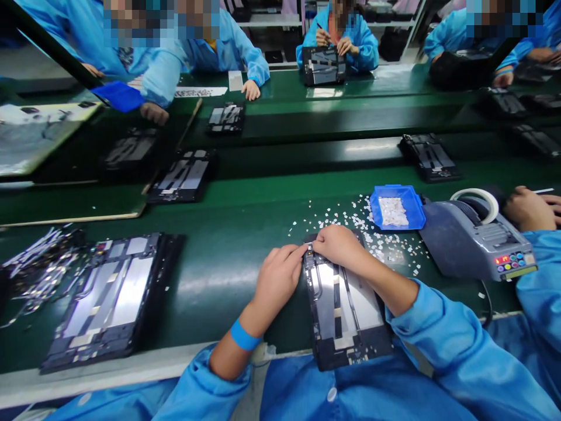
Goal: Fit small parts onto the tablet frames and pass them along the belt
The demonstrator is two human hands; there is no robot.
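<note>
An opened tablet chassis [346,310], black with silver plates, lies on the green bench in front of me, its near end over the bench edge. My left hand [278,278] rests at its top left corner, fingers curled and pressing there. My right hand [339,245] lies over the top edge, fingertips meeting the left hand's at that corner. Whether a small part sits between the fingers is hidden. A blue band circles my left wrist.
A second opened tablet [107,301] lies at the left beside loose strips [37,263]. Small white bits [350,222] are scattered near a blue tray [397,207]. A tape dispenser [475,237] stands at the right, a neighbour's hand [530,207] behind it. Other workers sit across the conveyor.
</note>
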